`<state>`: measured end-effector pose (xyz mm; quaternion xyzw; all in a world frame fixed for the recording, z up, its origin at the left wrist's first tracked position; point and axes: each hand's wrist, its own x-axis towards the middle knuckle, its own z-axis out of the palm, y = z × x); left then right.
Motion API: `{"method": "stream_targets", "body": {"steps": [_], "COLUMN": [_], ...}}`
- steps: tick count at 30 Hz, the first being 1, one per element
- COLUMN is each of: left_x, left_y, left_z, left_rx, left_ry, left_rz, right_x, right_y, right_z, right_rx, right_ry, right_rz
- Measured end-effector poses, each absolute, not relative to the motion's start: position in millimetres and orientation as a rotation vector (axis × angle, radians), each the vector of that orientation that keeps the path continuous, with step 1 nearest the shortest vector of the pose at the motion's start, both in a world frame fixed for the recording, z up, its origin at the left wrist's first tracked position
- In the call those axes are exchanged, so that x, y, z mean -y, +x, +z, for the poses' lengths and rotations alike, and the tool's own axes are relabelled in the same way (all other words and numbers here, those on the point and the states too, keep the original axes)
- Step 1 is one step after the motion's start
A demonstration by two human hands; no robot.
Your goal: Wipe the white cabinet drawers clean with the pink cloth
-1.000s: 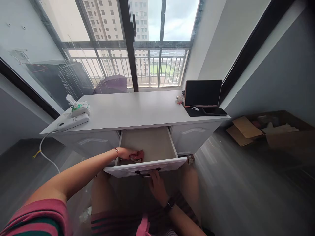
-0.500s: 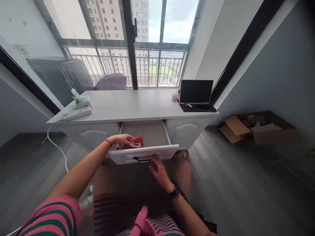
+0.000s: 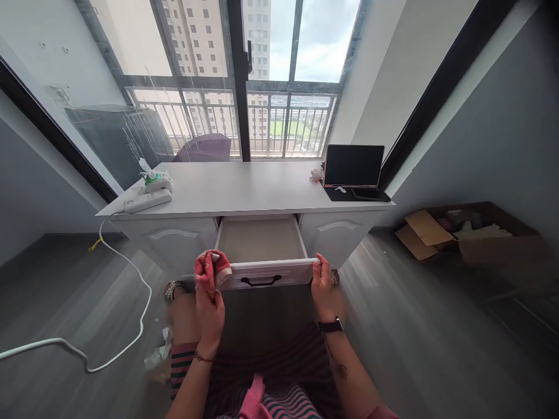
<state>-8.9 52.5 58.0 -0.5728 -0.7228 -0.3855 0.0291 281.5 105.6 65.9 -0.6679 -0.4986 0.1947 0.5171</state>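
Observation:
A crumpled red cloth with a pale edge is bunched in my left hand, its fingers closed around it. I hold it just in front of the left end of the drawer front, and the cloth hides that corner. The white drawer is pulled out of the desk, and its pale inner floor shows. Its front panel carries a black curved handle. At the panel's right end my right hand has its fingers closed over the top corner.
On the white desk stand a tissue pack and a power strip at left, a dark-screened tablet at right. A white cable trails over the floor. An open cardboard box lies at right.
My left hand has come out of the drawer towards me with the red cloth. My right hand has moved from beside the handle to the panel's right corner. The view has shifted slightly.

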Motion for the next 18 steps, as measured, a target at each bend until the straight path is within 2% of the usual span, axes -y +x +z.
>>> {"method": "stream_targets", "body": {"steps": [4, 10, 18], "left_x": [-78.2, -94.3, -93.6], "left_y": [21.6, 50.3, 90.5], "left_z": [20.9, -16.8, -30.6], "left_rx": [1.896, 1.811, 1.633], "left_ry": [-1.868, -1.929, -2.347], "left_rz": [-1.243, -1.161, -0.737], "right_x": [-102.7, -104.2, -103.4], "right_y": [283.6, 286.5, 291.0], "right_z": [77.8, 83.9, 82.3], "right_rx": [1.149, 1.163, 1.209], "right_ry": [-1.606, -1.618, -1.628], "right_rz": [0.569, 0.573, 0.574]}}
